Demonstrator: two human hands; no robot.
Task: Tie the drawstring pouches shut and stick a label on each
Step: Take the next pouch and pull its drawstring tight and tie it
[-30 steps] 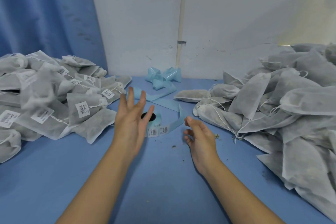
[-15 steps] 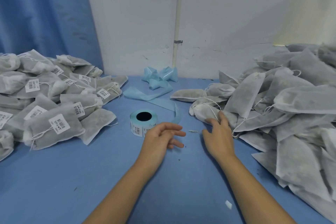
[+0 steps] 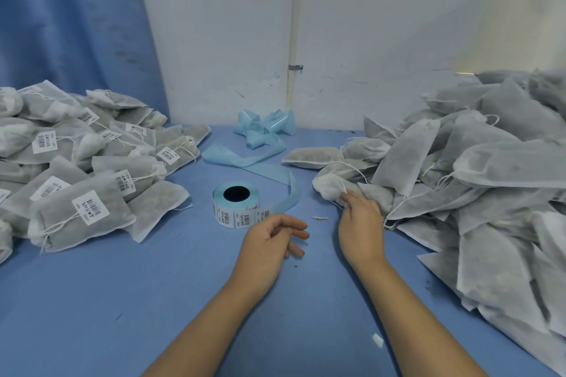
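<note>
Label roll (image 3: 235, 205): cylindrical, glossy blue liner. Right of it, right hand (image 3: 361, 229) grasps soft grey non-woven pouch (image 3: 329, 188); beside it, left hand (image 3: 269, 242) relaxed, empty.

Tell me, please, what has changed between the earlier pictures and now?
The right hand moved right to the unlabelled pile and now grips a pouch by its gathered neck. The left hand dropped from beside the label roll to just in front of it, loosely curled, empty. The label roll stayed put.
</note>
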